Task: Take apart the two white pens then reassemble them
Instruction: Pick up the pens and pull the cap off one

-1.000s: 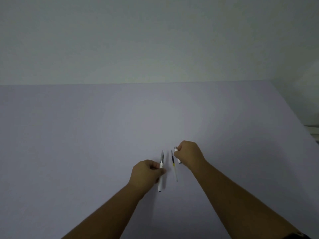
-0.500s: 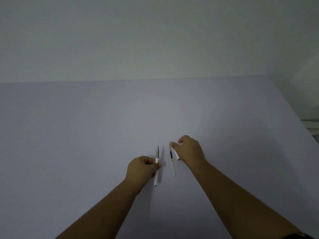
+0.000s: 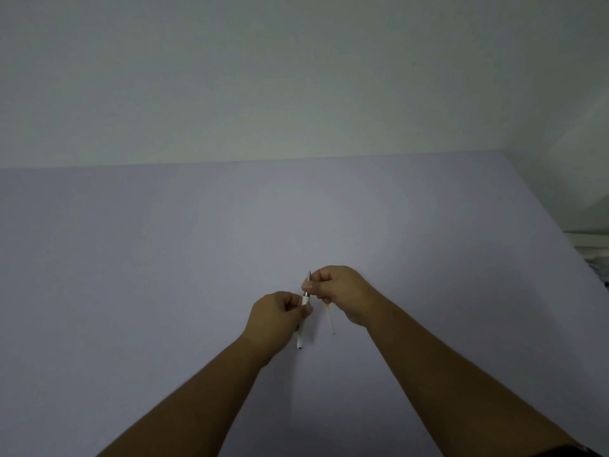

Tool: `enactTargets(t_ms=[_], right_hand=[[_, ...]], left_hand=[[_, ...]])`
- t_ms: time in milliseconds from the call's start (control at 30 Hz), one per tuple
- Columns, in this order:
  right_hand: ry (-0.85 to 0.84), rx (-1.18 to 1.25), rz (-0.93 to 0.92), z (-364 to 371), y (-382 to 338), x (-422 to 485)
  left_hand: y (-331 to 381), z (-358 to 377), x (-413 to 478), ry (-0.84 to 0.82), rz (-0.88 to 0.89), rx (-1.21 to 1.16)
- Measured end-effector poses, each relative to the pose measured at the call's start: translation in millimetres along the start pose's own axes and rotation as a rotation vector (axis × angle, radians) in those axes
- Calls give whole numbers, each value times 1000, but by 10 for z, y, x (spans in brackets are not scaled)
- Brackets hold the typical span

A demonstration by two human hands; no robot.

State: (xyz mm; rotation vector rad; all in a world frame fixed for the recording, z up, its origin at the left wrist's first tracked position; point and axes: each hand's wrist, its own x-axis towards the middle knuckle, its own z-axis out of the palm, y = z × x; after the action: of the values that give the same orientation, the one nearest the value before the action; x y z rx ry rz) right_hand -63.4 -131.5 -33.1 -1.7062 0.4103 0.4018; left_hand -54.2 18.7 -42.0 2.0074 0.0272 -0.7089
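Note:
A white pen (image 3: 302, 336) with a silver tip stands nearly upright above the table, its tip pointing away from me. My left hand (image 3: 276, 319) grips its white barrel near the middle. My right hand (image 3: 342, 291) pinches the silver tip section at the top of the same pen. A thin ink refill (image 3: 330, 319) with a yellowish band lies on the table just right of the pen, partly under my right hand. Any other pen parts are hidden by my hands.
The pale lavender table (image 3: 164, 291) spreads wide on all sides, meeting a plain wall at the back. Its right edge (image 3: 560, 232) runs diagonally, with some pale cloth-like items beyond it at the far right.
My right hand has left the parts beside the refill and moved left onto the tip of the pen in my left hand. The two hands have come together.

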Motion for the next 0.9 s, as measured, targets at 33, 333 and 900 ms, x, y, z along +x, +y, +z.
enactTargets(t_ms=[33,333,900], right_hand=[[-18,35,-13,-9,11,-18],[16,-66,35,-8,-38,-71],[42,-63,75,-15,-218,-149]], left_hand=[[8,-6,-15,-21,-3,-32],[-3,29,-108,-8,-2,-42],[100,-44,-119,35,2,-17]])
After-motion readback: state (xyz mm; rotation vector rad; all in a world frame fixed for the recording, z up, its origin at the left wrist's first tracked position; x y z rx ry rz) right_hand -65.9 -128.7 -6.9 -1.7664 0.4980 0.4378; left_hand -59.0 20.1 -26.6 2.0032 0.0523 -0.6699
